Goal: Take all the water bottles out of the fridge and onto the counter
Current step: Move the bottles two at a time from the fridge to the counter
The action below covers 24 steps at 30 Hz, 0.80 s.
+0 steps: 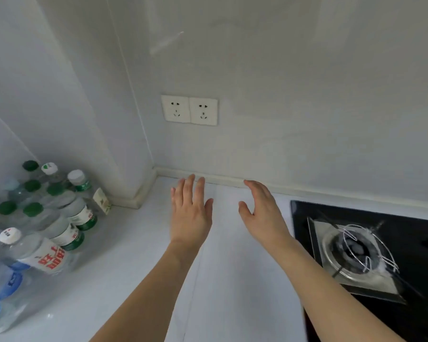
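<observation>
Both hands are held over the counter (139,255) at centre frame, left hand (190,213) and right hand (262,213) spread flat, nothing gripped; about a dozen bottles (47,218) are clustered at lower left; two sockets (189,110) and one burner (356,250) are seen.

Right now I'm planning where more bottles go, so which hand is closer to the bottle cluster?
The left hand. It is open, empty and nearer the water bottles grouped at the counter's left end. The right hand, also open and empty, hangs beside the gas stove.
</observation>
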Each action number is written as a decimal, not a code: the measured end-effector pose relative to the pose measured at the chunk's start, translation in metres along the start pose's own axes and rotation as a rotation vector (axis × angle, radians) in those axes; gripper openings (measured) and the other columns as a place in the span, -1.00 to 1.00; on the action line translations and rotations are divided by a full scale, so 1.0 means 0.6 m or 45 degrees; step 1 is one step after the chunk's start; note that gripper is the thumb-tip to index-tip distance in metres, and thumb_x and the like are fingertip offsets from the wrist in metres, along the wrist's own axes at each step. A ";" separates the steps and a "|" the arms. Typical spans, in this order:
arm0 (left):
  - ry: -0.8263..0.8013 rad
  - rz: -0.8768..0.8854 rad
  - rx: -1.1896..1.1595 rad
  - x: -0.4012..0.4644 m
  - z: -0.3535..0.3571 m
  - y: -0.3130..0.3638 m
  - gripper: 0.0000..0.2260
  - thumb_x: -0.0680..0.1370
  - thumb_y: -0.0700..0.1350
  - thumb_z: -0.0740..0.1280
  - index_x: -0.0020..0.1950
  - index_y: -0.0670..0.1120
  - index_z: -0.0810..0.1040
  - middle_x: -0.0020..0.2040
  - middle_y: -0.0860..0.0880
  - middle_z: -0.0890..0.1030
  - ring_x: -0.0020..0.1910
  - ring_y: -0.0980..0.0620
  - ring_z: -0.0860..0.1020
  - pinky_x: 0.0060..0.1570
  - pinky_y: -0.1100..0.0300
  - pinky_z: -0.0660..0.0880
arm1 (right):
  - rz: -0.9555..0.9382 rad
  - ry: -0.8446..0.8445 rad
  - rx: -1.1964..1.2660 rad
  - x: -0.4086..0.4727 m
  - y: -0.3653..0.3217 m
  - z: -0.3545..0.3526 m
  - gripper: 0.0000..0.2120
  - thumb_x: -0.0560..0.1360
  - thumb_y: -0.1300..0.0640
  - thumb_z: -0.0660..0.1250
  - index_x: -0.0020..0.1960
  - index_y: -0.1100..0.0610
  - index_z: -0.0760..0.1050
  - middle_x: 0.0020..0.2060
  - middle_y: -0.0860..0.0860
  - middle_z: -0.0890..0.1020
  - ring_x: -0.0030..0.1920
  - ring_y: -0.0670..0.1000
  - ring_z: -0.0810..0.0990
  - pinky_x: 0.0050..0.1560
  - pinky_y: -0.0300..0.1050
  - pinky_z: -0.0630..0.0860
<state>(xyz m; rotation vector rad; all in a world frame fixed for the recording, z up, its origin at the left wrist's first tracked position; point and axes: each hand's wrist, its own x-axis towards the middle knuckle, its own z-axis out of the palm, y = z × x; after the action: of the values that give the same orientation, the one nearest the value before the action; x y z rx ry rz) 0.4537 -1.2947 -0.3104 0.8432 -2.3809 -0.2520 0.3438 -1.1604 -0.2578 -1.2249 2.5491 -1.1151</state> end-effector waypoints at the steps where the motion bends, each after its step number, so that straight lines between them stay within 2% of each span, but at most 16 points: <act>1: -0.016 0.046 -0.032 0.003 0.009 0.036 -0.56 0.60 -0.08 0.25 0.45 -0.15 0.30 0.44 -0.18 0.35 0.46 -0.23 0.23 0.45 -0.21 0.16 | 0.035 0.040 -0.004 -0.014 0.020 -0.032 -0.53 0.56 0.16 0.23 0.45 0.09 0.27 0.42 -0.04 0.34 0.42 -0.05 0.28 0.38 -0.20 0.25; 5: -0.051 0.245 -0.117 -0.004 0.035 0.195 -0.56 0.61 -0.06 0.24 0.46 -0.13 0.29 0.44 -0.16 0.35 0.46 -0.22 0.22 0.46 -0.20 0.15 | 0.167 0.208 -0.011 -0.085 0.095 -0.160 -0.55 0.55 0.19 0.25 0.43 0.13 0.31 0.38 0.01 0.39 0.38 0.00 0.34 0.32 -0.25 0.23; 9: -0.096 0.446 -0.190 -0.044 0.048 0.374 -0.57 0.62 -0.03 0.19 0.47 -0.11 0.26 0.46 -0.16 0.34 0.47 -0.21 0.22 0.49 -0.18 0.08 | 0.264 0.349 -0.060 -0.187 0.168 -0.292 -0.55 0.57 0.15 0.26 0.44 0.08 0.30 0.39 -0.03 0.37 0.36 -0.05 0.36 0.27 -0.29 0.28; 14: -0.115 0.721 -0.301 -0.141 0.053 0.599 -0.54 0.60 -0.08 0.29 0.46 -0.13 0.28 0.44 -0.16 0.35 0.46 -0.21 0.24 0.46 -0.22 0.14 | 0.367 0.542 -0.137 -0.352 0.260 -0.450 -0.55 0.56 0.15 0.26 0.44 0.09 0.30 0.38 -0.02 0.39 0.38 -0.05 0.36 0.34 -0.25 0.26; 17: -0.182 0.853 -0.339 -0.215 0.056 0.727 -0.55 0.61 -0.04 0.24 0.46 -0.13 0.28 0.45 -0.16 0.34 0.46 -0.20 0.24 0.44 -0.24 0.18 | 0.456 0.660 -0.194 -0.470 0.315 -0.537 -0.56 0.56 0.14 0.26 0.43 0.09 0.31 0.37 -0.02 0.41 0.38 -0.04 0.36 0.37 -0.15 0.32; 21: -0.230 0.998 -0.465 -0.302 0.059 0.882 -0.54 0.59 -0.08 0.29 0.45 -0.15 0.31 0.43 -0.17 0.36 0.45 -0.21 0.28 0.42 -0.25 0.20 | 0.582 0.795 -0.247 -0.611 0.361 -0.641 -0.57 0.55 0.18 0.27 0.41 0.14 0.33 0.35 0.02 0.42 0.36 -0.03 0.36 0.30 -0.29 0.23; 24: -0.248 1.159 -0.608 -0.381 0.039 1.020 -0.55 0.59 -0.09 0.28 0.46 -0.15 0.31 0.43 -0.15 0.35 0.44 -0.19 0.29 0.44 -0.24 0.18 | 0.680 0.940 -0.311 -0.728 0.393 -0.729 -0.56 0.55 0.19 0.24 0.42 0.15 0.31 0.36 0.02 0.40 0.37 -0.02 0.34 0.30 -0.29 0.23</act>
<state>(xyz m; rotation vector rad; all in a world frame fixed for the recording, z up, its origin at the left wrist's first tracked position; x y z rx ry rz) 0.2689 -0.6742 -0.2179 -0.5105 -2.4567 -0.4984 0.3207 -0.5027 -0.1859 -0.0682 3.3089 -1.3002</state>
